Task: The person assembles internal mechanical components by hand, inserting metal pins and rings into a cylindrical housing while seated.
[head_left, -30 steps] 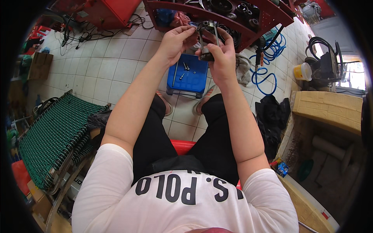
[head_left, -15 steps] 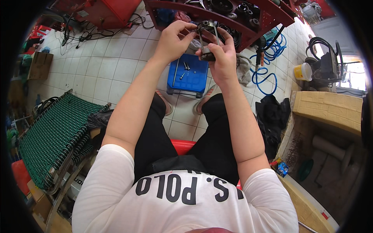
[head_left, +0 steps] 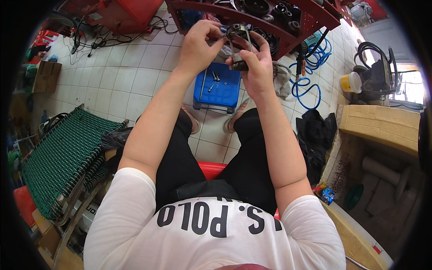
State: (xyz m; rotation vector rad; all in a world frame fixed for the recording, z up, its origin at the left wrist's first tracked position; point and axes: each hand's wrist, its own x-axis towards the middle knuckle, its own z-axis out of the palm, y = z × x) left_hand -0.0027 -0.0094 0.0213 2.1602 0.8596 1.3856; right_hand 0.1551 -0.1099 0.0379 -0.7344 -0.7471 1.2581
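In front of the dark red rack, my right hand (head_left: 257,67) grips a metal frame part (head_left: 240,58). This part has a dark lower end, two slim side bars and a rounded upper end. To its left, beside the upper end, my left hand (head_left: 200,47) is closed in a pinch; what its fingertips hold, if anything, is too small to make out. Below both hands stands a small blue plastic stool (head_left: 228,92). On its top lie several small screws (head_left: 216,76), a small ring (head_left: 225,83) and a thin rod (head_left: 204,83) along the left side.
Ahead, the dark red rack (head_left: 310,33) carries round machine parts. A blue hose (head_left: 310,107) coils at right, near a white bucket (head_left: 350,83). Left are a green woven folding bed (head_left: 67,157) and black cables (head_left: 96,44). My feet flank the stool.
My left hand has shifted slightly, with its fingers moved a little up and away from the frame part's upper end. The right hand's grip looks nearly unchanged.
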